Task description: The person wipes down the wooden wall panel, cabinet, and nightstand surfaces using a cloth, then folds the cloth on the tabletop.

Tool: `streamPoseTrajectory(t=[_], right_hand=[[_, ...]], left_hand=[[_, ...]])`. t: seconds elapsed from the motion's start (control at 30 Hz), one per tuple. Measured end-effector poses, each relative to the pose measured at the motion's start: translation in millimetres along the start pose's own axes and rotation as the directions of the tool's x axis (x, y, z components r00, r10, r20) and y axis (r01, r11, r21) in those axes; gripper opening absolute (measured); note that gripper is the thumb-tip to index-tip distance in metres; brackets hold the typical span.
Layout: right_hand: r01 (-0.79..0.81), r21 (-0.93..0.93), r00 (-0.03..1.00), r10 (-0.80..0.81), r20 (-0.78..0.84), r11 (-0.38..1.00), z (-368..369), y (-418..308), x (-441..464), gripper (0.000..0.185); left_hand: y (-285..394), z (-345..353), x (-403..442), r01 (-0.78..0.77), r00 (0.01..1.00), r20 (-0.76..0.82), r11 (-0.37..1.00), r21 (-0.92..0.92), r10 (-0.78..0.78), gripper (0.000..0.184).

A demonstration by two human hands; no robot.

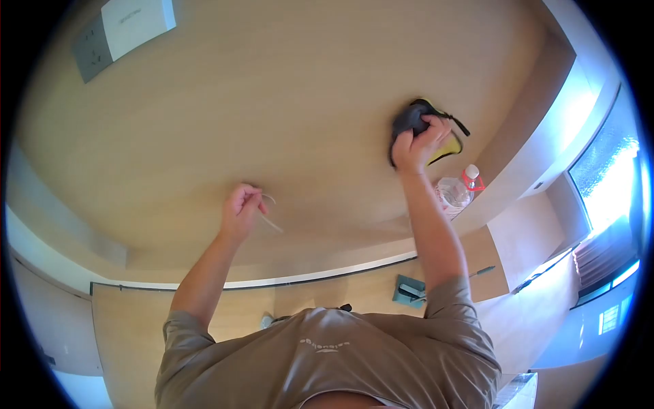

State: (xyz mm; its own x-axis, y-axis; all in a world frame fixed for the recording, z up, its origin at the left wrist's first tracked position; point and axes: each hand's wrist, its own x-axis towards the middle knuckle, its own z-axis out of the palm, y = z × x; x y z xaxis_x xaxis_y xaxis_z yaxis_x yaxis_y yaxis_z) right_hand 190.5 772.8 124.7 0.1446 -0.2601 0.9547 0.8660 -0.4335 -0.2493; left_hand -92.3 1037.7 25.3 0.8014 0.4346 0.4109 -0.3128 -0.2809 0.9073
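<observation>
Pouch (pixel 409 120), dark with yellow panels, is in the right hand (pixel 419 144), whose thumb and fingers are closed on it over the right side of the tan surface (pixel 286 123); a dark strap (pixel 461 125) juts from its far side. Judging by how things lie, the handling is partway along: the pouch and a thin pale strand (pixel 272 223) are both in hand, neither laid aside, and the strand is outside the pouch, well apart from it. Blur hides whether anything is inside the pouch. Left hand (pixel 242 206) pinches the strand between its fingertips. Near the right forearm is a clear bottle (pixel 453 195); at the far left, a white box (pixel 138 26) touches a grey socket panel (pixel 93 53)
</observation>
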Motion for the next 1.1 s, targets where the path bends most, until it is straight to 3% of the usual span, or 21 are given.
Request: streamPoseTrajectory(t=[0.07, 0.13, 0.2, 0.33, 0.4, 0.47, 0.5, 0.53, 0.57, 0.6, 0.63, 0.7, 0.77, 0.83, 0.87, 0.9, 0.93, 0.97, 1.0, 1.07, 1.1], right_hand=[[0.021, -0.114, 0.998, -0.028, -0.058, 0.993, 26.1, -30.5, -43.7, 0.037], [0.224, -0.076, 0.961, -0.207, 0.182, 0.972, 28.5, -88.1, -96.1, 0.04], [0.276, 0.063, 0.906, -0.282, 0.315, 0.959, 31.1, -131.6, -155.0, 0.039], [0.353, 0.156, 0.877, -0.384, 0.289, 0.923, 40.4, -184.5, -223.7, 0.034], [0.314, 0.169, 0.883, -0.353, 0.309, 0.934, 44.0, -195.0, -229.7, 0.029], [0.342, 0.347, 0.739, -0.478, 0.475, 0.873, 34.1, -171.4, -177.0, 0.031], [0.449, 0.244, 0.777, -0.511, 0.368, 0.859, 39.3, -154.1, -139.4, 0.034], [0.472, -0.001, 0.75, -0.401, 0.526, 0.881, 39.8, -132.4, -102.3, 0.04], [0.454, 0.056, 0.865, -0.455, 0.213, 0.889, 52.9, -113.5, -58.6, 0.04], [0.206, -0.111, 0.97, -0.187, 0.158, 0.972, 49.6, -126.4, -17.5, 0.037], [0.12, -0.157, 0.993, -0.122, 0.001, 0.98, 50.7, -133.0, 8.7, 0.033], [0.002, -0.14, 0.993, -0.018, -0.114, 0.99, 54.7, -138.9, 15.3, 0.032], [-0.361, -0.162, 0.915, 0.315, -0.251, 0.919, 65.8, -158.1, -3.2, 0.03], [-0.542, -0.026, 0.825, 0.525, -0.21, 0.84, 85.9, -224.2, -48.0, 0.03], [-0.171, -0.308, 0.98, 0.13, -0.151, 0.936, 106.7, -213.2, -113.9, 0.03], [-0.007, -0.472, 0.912, -0.188, -0.364, 0.881, 152.5, -231.2, -167.2, 0.028], [-0.121, -0.291, 0.943, 0.201, 0.264, 0.949, 113.4, -308.4, -192.8, 0.025], [-0.024, -0.106, 0.765, 0.086, 0.638, 0.994, 114.6, -325.5, -229.5, 0.025], [0.106, -0.221, 0.521, 0.135, 0.843, 0.97, 107.3, -390.1, -198.3, 0.022], [0.265, 0.252, 0.834, -0.352, 0.424, 0.931, 117.9, -406.0, -228.0, 0.025], [0.264, 0.255, 0.83, -0.354, 0.431, 0.93, 117.4, -398.4, -229.8, 0.025]], left_hand=[[-2.0, -8.4, -1.4, -0.002, 1.0, 0.02, 0.999, -0.034, 0.002, 0.006], [-9.3, -19.8, -7.1, -0.022, 0.999, 0.047, 0.997, -0.08, 0.026, 0.006], [-17.3, -36.8, -13.4, -0.029, 0.996, 0.077, 0.993, -0.117, 0.038, 0.006], [-29.7, -87.2, -33.6, 0.043, 0.988, 0.151, 0.999, -0.002, -0.042, 0.007], [-29.9, -120.6, -39.6, 0.041, 0.985, 0.166, 0.998, 0.043, -0.047, 0.007], [-31.0, -153.5, -48.5, 0.092, 0.985, 0.138, 0.994, 0.066, -0.1, 0.005], [-33.0, -168.9, -47.8, 0.075, 0.987, 0.14, 0.995, 0.062, -0.083, 0.005], [-35.9, -186.7, -48.6, 0.048, 0.991, 0.127, 0.999, -0.006, -0.047, 0.005], [-37.8, -202.3, -53.3, 0.032, 0.993, 0.118, 0.997, -0.073, -0.024, 0.004], [-35.7, -214.8, -56.5, 0.034, 0.991, 0.133, 0.997, -0.076, -0.024, 0.004], [-31.6, -226.5, -57.0, 0.036, 0.992, 0.126, 0.995, -0.095, -0.024, 0.004], [-30.7, -247.4, -56.3, 0.028, 0.991, 0.135, 0.992, -0.124, -0.011, 0.005], [-38.4, -262.0, -60.4, 0.041, 0.988, 0.152, 0.991, -0.126, -0.022, 0.004], [-46.9, -265.0, -61.9, 0.05, 0.988, 0.154, 0.982, -0.18, -0.022, 0.003], [-48.7, -265.8, -62.6, 0.062, 0.988, 0.151, 0.976, -0.21, -0.03, 0.005], [-43.8, -266.5, -60.2, 0.055, 0.988, 0.156, 0.975, -0.216, -0.021, 0.005], [-35.3, -264.2, -59.3, 0.058, 0.991, 0.126, 0.987, -0.152, -0.039, 0.006], [-32.1, -263.3, -63.1, 0.075, 0.993, 0.096, 0.994, -0.085, -0.067, 0.007], [-37.4, -263.2, -66.9, 0.09, 0.991, 0.102, 0.992, -0.088, -0.081, 0.007], [-48.0, -259.5, -64.3, 0.006, 0.997, 0.067, 0.901, -0.435, 0.026, 0.006], [-48.2, -258.6, -64.1, 0.009, 0.998, 0.062, 0.899, -0.438, 0.02, 0.006]])
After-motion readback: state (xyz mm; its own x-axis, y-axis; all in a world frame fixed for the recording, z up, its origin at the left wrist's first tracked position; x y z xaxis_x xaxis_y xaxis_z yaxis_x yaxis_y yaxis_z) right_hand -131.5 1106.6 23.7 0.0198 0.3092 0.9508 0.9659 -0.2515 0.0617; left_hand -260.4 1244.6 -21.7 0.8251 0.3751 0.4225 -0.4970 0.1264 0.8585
